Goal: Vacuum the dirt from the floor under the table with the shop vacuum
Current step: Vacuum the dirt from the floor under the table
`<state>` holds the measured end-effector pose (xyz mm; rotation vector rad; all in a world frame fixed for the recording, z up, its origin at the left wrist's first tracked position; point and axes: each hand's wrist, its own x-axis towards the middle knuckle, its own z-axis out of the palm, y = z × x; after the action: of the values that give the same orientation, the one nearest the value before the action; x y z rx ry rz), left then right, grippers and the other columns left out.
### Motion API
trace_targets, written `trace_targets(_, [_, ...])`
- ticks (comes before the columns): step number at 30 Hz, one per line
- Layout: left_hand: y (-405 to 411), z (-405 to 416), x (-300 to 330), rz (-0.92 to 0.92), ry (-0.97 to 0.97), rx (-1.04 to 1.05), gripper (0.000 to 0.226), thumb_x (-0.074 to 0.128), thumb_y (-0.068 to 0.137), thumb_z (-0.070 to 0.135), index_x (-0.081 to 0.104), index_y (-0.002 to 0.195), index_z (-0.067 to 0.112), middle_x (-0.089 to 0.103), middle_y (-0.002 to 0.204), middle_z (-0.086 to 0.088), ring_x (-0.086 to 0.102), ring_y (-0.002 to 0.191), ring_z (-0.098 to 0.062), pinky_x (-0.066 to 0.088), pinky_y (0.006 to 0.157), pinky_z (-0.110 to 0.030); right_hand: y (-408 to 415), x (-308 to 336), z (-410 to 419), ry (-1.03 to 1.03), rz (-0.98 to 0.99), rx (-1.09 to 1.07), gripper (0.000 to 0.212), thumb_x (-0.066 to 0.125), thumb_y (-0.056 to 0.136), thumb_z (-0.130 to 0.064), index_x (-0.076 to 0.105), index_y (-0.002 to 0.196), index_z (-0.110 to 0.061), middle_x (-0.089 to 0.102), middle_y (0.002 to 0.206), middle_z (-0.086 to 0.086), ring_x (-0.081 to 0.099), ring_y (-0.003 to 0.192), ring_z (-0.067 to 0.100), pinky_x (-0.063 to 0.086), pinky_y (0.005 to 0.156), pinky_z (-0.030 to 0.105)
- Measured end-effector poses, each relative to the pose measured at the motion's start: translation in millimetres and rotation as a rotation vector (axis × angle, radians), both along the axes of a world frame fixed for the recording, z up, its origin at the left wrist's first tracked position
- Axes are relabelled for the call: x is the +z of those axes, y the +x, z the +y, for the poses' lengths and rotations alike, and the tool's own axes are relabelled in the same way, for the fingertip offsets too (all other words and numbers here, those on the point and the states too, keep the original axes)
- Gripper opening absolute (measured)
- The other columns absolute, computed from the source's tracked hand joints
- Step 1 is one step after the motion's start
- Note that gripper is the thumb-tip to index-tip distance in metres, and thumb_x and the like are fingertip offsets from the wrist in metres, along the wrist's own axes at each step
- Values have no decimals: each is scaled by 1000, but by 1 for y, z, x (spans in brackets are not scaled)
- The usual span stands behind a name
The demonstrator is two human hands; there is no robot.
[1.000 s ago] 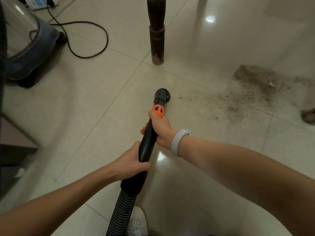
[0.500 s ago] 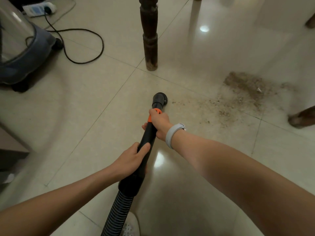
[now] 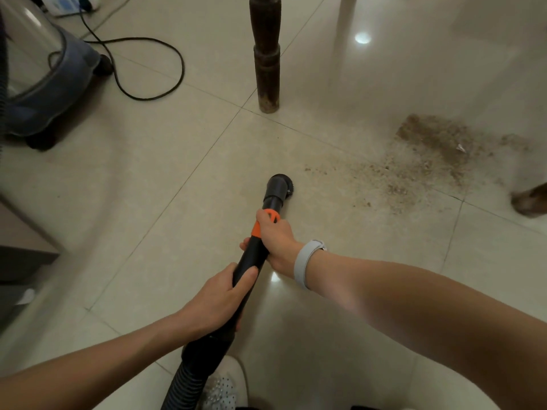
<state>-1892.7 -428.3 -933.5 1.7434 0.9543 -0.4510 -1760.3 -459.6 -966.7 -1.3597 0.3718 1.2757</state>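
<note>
Dirt (image 3: pixel 429 161) lies scattered on the tiled floor (image 3: pixel 148 202) at the right of the scene, densest at its far right end and thinning toward the left, with a small pale scrap (image 3: pixel 460 148) in the dense part. Just left of its thin edge sits the round brush nozzle (image 3: pixel 279 186) of the vacuum wand (image 3: pixel 254 255), down at the floor and apart from the main patch. Right hand (image 3: pixel 276 241) grips the wand near an orange collar (image 3: pixel 265 221), fingers wrapped round the tube; a grey wristband (image 3: pixel 306 266) sits on that wrist. Left hand (image 3: pixel 220 298) grips the wand nearer the person, thumb laid along the top and fingers curled beneath. A ribbed black hose (image 3: pixel 185 386) runs from the wand's near end out of the bottom edge, passing beside a white perforated shoe (image 3: pixel 226 386). Shop vacuum (image 3: pixel 38 81), with a clear upper drum and blue-grey base on dark castors, stands at far left. A black power cord (image 3: pixel 154 69) loops on the floor beside it and leads to a white power strip (image 3: pixel 71 1) at the far edge. A dark wooden table leg (image 3: pixel 266 57) stands far of the nozzle; a second leg foot (image 3: pixel 529 201) shows at the right edge, just beyond the dirt.
</note>
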Motion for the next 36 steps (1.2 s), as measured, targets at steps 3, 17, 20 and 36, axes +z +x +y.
trace_targets(3, [15, 8, -1, -20, 39, -84, 33, 42, 96, 45, 46, 87, 13, 60, 56, -5, 59, 43, -20, 48, 46, -27, 15, 1, -3, -16, -35, -43, 20, 47, 98, -26, 40, 98, -7, 50, 82, 14, 56, 55, 24, 52, 47, 27])
trace_targets(17, [57, 14, -6, -56, 46, -97, 36, 39, 97, 45, 45, 89, 10, 59, 59, -10, 60, 45, -25, 50, 49, -31, 51, 6, 9, -19, -86, -100, 21, 49, 96, -22, 39, 101, -5, 48, 77, 12, 55, 57, 26, 53, 63, 40])
trace_targets(20, [33, 5, -7, -41, 43, -87, 39, 41, 96, 45, 47, 94, 6, 61, 60, -11, 60, 45, -25, 49, 49, -31, 31, 1, -2, -39, -65, -52, 19, 50, 96, -25, 42, 98, -8, 50, 76, 10, 58, 61, 26, 54, 69, 42])
trace_targets(36, [-49, -1, -2, 115, -151, -261, 21, 45, 96, 39, 45, 88, 19, 53, 65, -2, 57, 49, -15, 49, 51, -30, -34, -20, -28, -278, -27, 14, 25, 45, 96, -37, 45, 90, -13, 57, 83, 8, 65, 84, 31, 53, 87, 49])
